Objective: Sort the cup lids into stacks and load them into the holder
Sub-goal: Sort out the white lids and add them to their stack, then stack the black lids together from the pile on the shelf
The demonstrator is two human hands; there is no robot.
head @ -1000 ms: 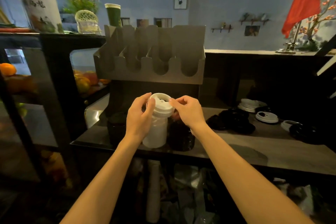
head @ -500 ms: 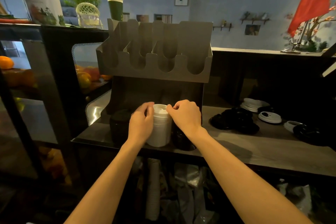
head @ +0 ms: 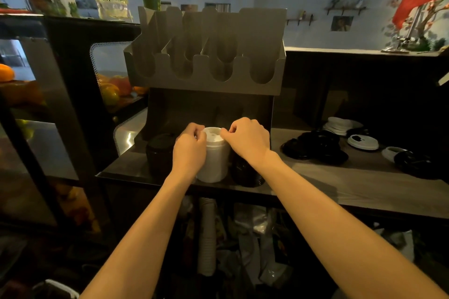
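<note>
White lid stack (head: pixel 213 165) stood upright on the wooden counter (head: pixel 340 177) below the notched metal holder (head: pixel 206 80), between a left hand (head: pixel 190 150) and right hand (head: pixel 247 139), both pinching its round top rim; a glossy black lid stack (head: pixel 245 175) sat just beside.

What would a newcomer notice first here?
The left hand and right hand grip the top of a white lid stack on the counter. Above it stands the metal holder, no lids visible in its slots. Loose black lids and white lids lie scattered to the right.
</note>
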